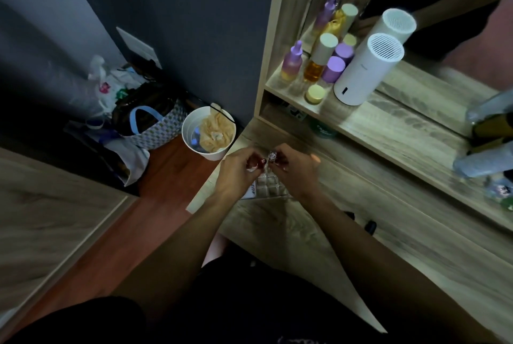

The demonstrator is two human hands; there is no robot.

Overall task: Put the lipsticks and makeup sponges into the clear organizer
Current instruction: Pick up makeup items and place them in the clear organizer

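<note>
The clear organizer (270,186), a gridded box of small square cells, stands near the left end of the wooden vanity top (347,204), partly hidden under my hands. Just above it, my left hand (236,174) pinches a small dark red lipstick (261,161). My right hand (295,170) grips a lipstick with a silvery clear cap (272,155), held upright beside the red one. The two hands nearly touch. No makeup sponges can be made out.
A white bin (208,132) with crumpled paper stands on the floor left of the vanity, with bags (144,124) behind it. A shelf holds purple and yellow bottles (313,66) and a white cylindrical device (366,66). Clear bottles (483,160) lie at the right before the mirror.
</note>
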